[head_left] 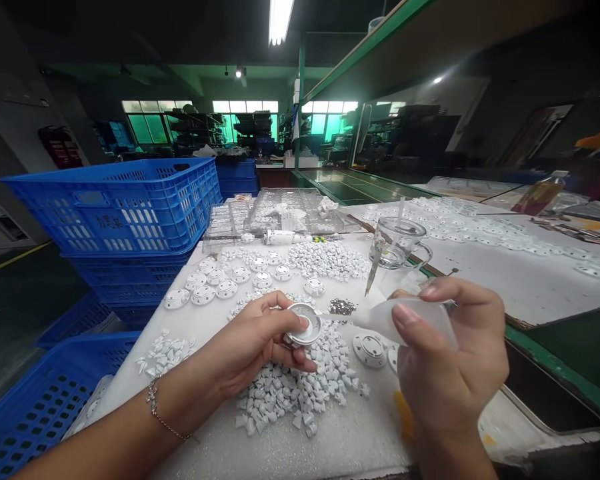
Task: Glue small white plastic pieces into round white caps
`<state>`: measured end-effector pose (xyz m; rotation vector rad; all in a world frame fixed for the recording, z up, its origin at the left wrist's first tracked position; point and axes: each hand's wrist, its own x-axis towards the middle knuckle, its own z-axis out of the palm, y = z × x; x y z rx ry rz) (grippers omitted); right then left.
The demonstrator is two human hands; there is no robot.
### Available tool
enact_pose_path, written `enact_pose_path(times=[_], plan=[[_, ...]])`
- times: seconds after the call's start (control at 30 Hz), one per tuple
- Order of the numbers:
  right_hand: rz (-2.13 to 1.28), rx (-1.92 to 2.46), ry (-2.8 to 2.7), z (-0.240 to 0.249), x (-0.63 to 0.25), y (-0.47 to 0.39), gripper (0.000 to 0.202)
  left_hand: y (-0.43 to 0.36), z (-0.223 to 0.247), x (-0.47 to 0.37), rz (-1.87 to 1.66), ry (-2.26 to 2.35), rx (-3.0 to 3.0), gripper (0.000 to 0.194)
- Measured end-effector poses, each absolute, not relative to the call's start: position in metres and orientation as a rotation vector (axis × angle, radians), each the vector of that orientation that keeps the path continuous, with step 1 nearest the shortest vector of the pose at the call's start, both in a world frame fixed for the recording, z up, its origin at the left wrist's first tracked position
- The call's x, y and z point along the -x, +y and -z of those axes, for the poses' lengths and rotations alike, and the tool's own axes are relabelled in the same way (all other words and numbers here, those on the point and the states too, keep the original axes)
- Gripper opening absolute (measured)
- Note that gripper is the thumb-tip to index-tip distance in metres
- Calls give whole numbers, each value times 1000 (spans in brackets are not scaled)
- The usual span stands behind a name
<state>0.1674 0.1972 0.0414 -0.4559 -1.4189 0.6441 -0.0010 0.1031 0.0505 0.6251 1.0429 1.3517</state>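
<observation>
My left hand [253, 340] pinches a small round white plastic cup-like part [314, 332], its open side turned toward me and the thumb inside the rim. In my right hand [453, 363] is a translucent squeeze bottle [383, 320], tilted sideways. Its thin nozzle points left and reaches the part's right rim; whether they touch I cannot tell. Beneath my left hand spreads a heap of small white plastic pieces [300, 393]. A little pile of small metal bits [341, 307] sits behind the nozzle. Near the bottle, a round white disc with dark marks [370, 350] rests on the table.
Several similar discs [227, 289] stand at the back left, beside another heap of white pieces [330, 259]. A glass mug [399, 243] is behind my right hand. Blue crates [130, 207] are stacked on the left. A dark phone-like slab [550, 390] lies at right.
</observation>
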Motion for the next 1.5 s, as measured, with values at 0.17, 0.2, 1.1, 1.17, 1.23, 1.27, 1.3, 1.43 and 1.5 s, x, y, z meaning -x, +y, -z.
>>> enact_pose_path(times=[0.17,0.2,1.1,1.17,1.23,1.27,1.3,1.43,1.5], plan=[[-656,482,-1459,-37,-167,195,18,101,-50,-2,-1311,1058,-626,27],[-650,495,-1466,-37,-168,195,18,101,-50,-2,-1310,1056,-626,28],[-622,517,-1450,-31,-169,197,20,102,-49,-3,-1330,1043,-619,24],[-620,520,-1462,-31,-169,196,21,103,-49,-3,-1330,1040,-610,24],[-621,527,-1478,-30,-169,196,21,103,-49,-3,-1334,1043,-604,24],[-618,529,-1482,-30,-169,196,22,103,-49,-3,-1337,1045,-600,24],[-614,531,-1483,-30,-169,196,22,103,-49,-3,-1338,1047,-600,25],[-623,520,-1479,-29,-171,196,20,103,-49,-4,-1322,1052,-621,25],[-636,519,-1486,-29,-171,195,19,103,-50,-4,-1324,1058,-622,26]])
